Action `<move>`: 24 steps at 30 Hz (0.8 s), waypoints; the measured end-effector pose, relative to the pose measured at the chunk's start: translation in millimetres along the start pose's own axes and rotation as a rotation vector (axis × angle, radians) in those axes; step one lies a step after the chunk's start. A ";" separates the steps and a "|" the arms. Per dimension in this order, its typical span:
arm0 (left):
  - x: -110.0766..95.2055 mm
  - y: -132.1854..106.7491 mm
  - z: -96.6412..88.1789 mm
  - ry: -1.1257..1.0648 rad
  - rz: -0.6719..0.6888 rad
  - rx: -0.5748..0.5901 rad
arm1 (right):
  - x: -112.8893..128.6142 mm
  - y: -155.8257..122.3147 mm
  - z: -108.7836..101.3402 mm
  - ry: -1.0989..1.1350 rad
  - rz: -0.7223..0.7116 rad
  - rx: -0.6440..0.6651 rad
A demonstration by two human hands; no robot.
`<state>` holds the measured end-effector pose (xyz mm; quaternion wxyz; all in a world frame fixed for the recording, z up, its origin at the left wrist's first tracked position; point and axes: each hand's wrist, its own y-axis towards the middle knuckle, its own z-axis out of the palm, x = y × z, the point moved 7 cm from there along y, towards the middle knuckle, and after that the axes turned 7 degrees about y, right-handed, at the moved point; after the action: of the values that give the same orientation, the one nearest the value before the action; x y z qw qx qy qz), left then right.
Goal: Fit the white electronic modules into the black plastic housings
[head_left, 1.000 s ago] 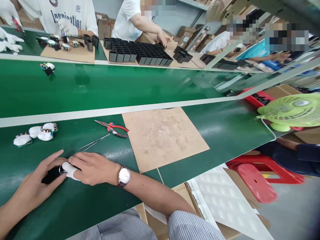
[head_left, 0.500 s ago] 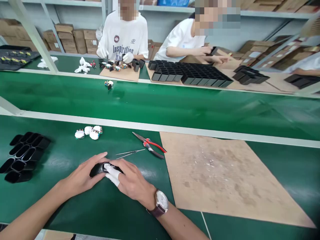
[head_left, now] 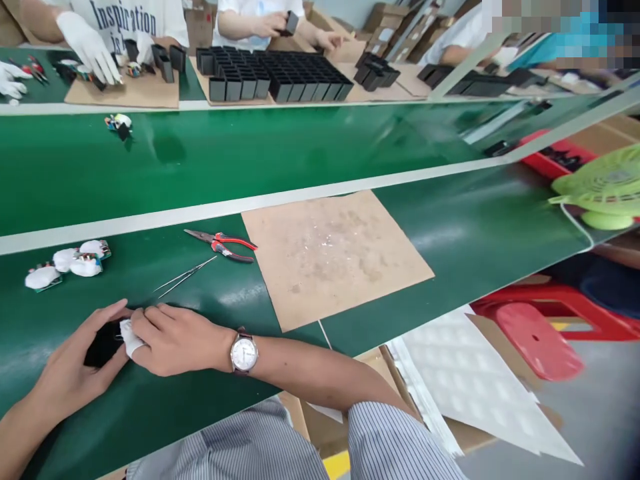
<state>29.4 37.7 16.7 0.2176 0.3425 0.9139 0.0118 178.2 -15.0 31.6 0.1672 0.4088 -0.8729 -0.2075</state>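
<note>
My left hand (head_left: 75, 370) is curled round a small black plastic case (head_left: 101, 345) at the lower left, its thumb and fingers on opposite sides. My right hand (head_left: 175, 339) is closed at the case's right end. White finger covers (head_left: 131, 337) sit on its fingertips at the case opening. A thin pale or metallic bit shows there, but what the fingers pinch is hidden. Beyond my hands lie tweezers (head_left: 186, 275) and red-handled long-nose pliers (head_left: 223, 245). Several small circuit boards topped with white material (head_left: 85, 264) lie to the left.
A stained cardboard sheet (head_left: 345, 267) lies right of the pliers. Behind a pale rail (head_left: 200, 212), a green belt carries one circuit board (head_left: 119, 125). Across it, co-workers handle parts beside rows of black cases (head_left: 310, 83). A green fan (head_left: 605, 180) and red stool (head_left: 540, 340) stand right.
The view has swung right, so the black cases at far left have left the picture. Both my hands stay at the held case. A co-worker's gloved hand has reached forward over the parts.
</note>
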 end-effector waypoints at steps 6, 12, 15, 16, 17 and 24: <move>3.4 -2.9 -0.2 0.050 -0.104 0.014 | -1.6 3.4 -6.8 0.053 0.020 -0.005; 5.8 -1.4 0.5 0.062 -0.090 -0.004 | -5.1 3.2 -7.3 0.078 0.033 0.007; -0.5 0.6 1.8 0.030 -0.046 -0.020 | -4.3 -0.3 -4.3 0.087 0.024 0.025; -4.8 1.1 2.5 0.007 -0.012 -0.016 | -4.4 -2.1 -3.8 0.095 0.028 0.033; -9.1 1.5 3.1 -0.019 0.019 -0.009 | -5.4 -4.0 -4.6 0.110 0.038 0.029; -21.0 2.7 -10.0 -0.210 0.090 -0.043 | -52.2 -18.1 -32.7 0.228 0.271 -0.209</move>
<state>41.2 27.8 34.4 0.3188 0.3779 0.8692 0.0051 236.8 8.0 44.2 0.3327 0.2889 -0.8691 -0.2250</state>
